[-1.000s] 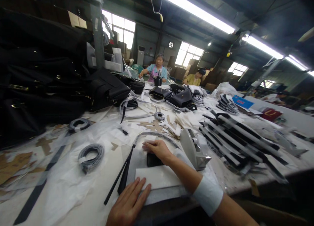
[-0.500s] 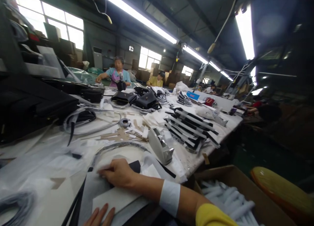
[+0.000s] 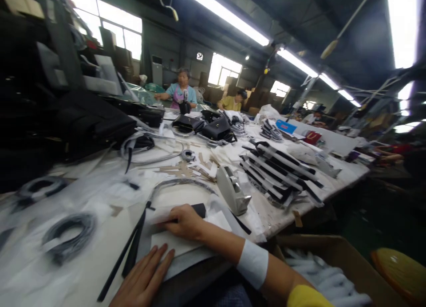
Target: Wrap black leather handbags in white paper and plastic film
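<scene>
Pressing stiff white sheet (image 3: 166, 243): left hand (image 3: 143, 278) flat, right hand (image 3: 184, 222) curled, grasp unclear.

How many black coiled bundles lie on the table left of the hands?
2. One coiled bundle lies just left of the left hand; a second coiled bundle sits farther back. Others may be hidden under the plastic sheets.

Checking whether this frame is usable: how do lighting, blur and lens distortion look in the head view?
Head view: strip lights and windows blow out to white; black bags at left sink into shadow; the wide lens stretches the table and roof lines toward the edges; left hand and right hand on the white sheet are slightly soft, and the yellow object at lower right is blurred.
</scene>
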The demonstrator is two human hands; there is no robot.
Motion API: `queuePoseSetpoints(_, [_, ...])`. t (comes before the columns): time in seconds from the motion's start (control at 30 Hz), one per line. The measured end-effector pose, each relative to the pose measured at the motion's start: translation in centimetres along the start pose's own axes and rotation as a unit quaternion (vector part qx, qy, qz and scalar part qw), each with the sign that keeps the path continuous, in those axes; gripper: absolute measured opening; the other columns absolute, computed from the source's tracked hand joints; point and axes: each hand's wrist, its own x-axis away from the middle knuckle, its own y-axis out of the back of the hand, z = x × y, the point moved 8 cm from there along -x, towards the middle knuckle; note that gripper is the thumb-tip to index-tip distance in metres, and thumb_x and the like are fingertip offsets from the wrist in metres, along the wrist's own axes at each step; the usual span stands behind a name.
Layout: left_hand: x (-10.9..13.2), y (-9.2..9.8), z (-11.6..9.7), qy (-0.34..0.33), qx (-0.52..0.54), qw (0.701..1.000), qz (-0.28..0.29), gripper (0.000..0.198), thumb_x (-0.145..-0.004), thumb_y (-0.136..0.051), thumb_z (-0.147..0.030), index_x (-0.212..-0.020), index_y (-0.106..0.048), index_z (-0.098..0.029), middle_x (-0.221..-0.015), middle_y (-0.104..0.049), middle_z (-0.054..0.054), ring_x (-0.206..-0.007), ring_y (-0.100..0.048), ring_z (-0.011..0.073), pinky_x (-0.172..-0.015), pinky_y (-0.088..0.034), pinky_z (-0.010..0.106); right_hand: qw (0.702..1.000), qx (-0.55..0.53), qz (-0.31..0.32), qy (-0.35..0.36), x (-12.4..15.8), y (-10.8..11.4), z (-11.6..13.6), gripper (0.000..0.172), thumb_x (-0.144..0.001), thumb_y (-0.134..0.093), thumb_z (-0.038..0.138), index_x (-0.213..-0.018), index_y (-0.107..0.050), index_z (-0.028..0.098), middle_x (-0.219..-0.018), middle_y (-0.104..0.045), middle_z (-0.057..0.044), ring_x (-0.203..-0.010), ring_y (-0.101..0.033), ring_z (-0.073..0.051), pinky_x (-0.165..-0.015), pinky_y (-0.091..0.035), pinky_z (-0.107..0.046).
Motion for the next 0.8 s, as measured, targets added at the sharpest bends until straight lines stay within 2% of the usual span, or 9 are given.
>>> queuePoseSetpoints(0.07, [-0.3, 0.9, -0.4, 0.008, -0.021, 1.000, 0.002, 0.053, -0.099, -0.025, -0.011, -0.147, -0.042, -0.026, -0.140, -0.057, 0.001, -0.120, -0.061, 0.0201, -0.094, -0.055, 0.030, 0.999, -0.034, -0.004, 0.017, 0.7, 0.4, 0.8, 0.020, -0.085, -0.067, 0.018, -0.102, -0.077, 0.020, -0.099, -0.077, -0.004, -0.093, -0.072, -0.019, -0.085, -0.052, -0.023])
queuePoseSetpoints(0.17, [-0.6, 1.3, -0.5, 0.032, -0.019, 0.999, 0.018, 0.049, -0.100, -0.028, -0.013, -0.143, -0.047, -0.025, -0.140, -0.058, 0.003, -0.123, -0.059, 0.0213, -0.097, -0.054, 0.033, 0.997, -0.061, -0.006, 0.037, 1.9, 0.9, 1.9, 0.016, -0.086, -0.067, 0.020, -0.096, -0.078, 0.019, -0.097, -0.077, -0.006, -0.092, -0.072, -0.020, -0.085, -0.053, -0.026])
queuePoseSetpoints(0.37, [-0.3, 1.8, -0.6, 0.071, 0.025, 0.997, -0.008, 0.044, -0.100, -0.034, -0.013, -0.134, -0.057, -0.027, -0.127, -0.067, 0.005, -0.118, -0.062, 0.0219, -0.097, -0.054, 0.036, 0.996, -0.056, 0.056, 0.035, 4.3, 0.3, 4.2, 0.029, -0.083, -0.062, 0.007, -0.099, -0.077, 0.026, -0.098, -0.075, -0.002, -0.093, -0.069, -0.017, -0.082, -0.053, -0.023])
queuePoseSetpoints(0.47, [-0.3, 2.0, -0.4, 0.079, 0.026, 0.996, -0.030, 0.041, -0.101, -0.034, -0.015, -0.126, -0.063, -0.026, -0.120, -0.070, 0.006, -0.115, -0.064, 0.0219, -0.095, -0.056, 0.035, 0.997, -0.047, 0.035, 0.053, 5.4, 0.3, 5.7, 0.034, -0.086, -0.058, 0.007, -0.105, -0.074, 0.030, -0.101, -0.074, -0.001, -0.094, -0.069, -0.017, -0.084, -0.053, -0.026])
queuePoseSetpoints(0.6, [-0.7, 2.6, -0.6, 0.049, 0.048, 0.996, -0.052, 0.034, -0.102, -0.037, -0.025, -0.123, -0.064, -0.021, -0.113, -0.073, 0.008, -0.108, -0.068, 0.0201, -0.094, -0.057, 0.035, 0.991, -0.048, 0.010, 0.121, 7.1, 0.0, 8.1, 0.045, -0.086, -0.049, 0.002, -0.113, -0.070, 0.032, -0.106, -0.074, -0.001, -0.106, -0.067, -0.017, -0.097, -0.052, -0.032])
queuePoseSetpoints(0.7, [-1.1, 2.9, -0.3, 0.048, 0.062, 0.996, -0.047, 0.036, -0.103, -0.035, -0.024, -0.126, -0.062, -0.017, -0.118, -0.071, 0.009, -0.111, -0.066, 0.0203, -0.093, -0.057, 0.036, 0.990, -0.036, -0.029, 0.137, 8.2, 0.2, 8.8, 0.045, -0.089, -0.046, 0.002, -0.117, -0.068, 0.030, -0.112, -0.073, -0.003, -0.113, -0.064, -0.018, -0.102, -0.050, -0.035])
queuePoseSetpoints(0.8, [-1.2, 2.7, 0.0, 0.041, 0.075, 0.996, -0.024, 0.038, -0.101, -0.034, -0.018, -0.129, -0.059, -0.015, -0.122, -0.069, 0.011, -0.118, -0.062, 0.0214, -0.095, -0.056, 0.035, 0.988, -0.033, -0.063, 0.136, 9.0, 0.5, 8.7, 0.044, -0.090, -0.045, 0.003, -0.116, -0.069, 0.029, -0.115, -0.072, -0.005, -0.116, -0.063, -0.019, -0.098, -0.053, -0.035])
